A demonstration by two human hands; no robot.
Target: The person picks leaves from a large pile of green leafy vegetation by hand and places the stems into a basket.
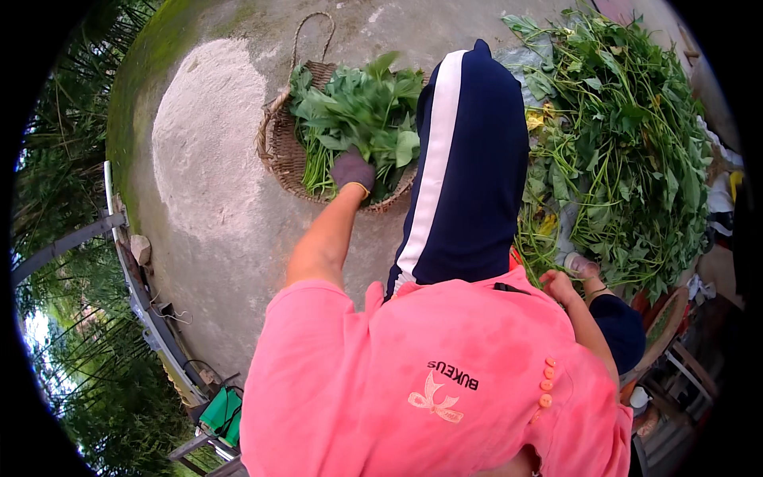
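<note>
My left hand (354, 171), in a dark purple-grey glove with a yellow cuff, reaches into a woven basket (280, 155) with a tall looped handle. It is closed on a bunch of leafy green stems (354, 111) lying in the basket. Some leaves are blurred by motion, and the fingertips are hidden among them. My bare right hand (560, 286) is low by my right foot, at the near edge of a big heap of green leafy vines (628, 151). Its fingers are curled, and whatever may be in them cannot be made out.
A mound of pale, sandy powder (211, 135) lies on the concrete left of the basket. My left leg in navy trousers (485, 167) stands between basket and heap. Beyond a low metal rail (111, 191) grow green plants. A wooden stool or frame (671, 322) is at lower right.
</note>
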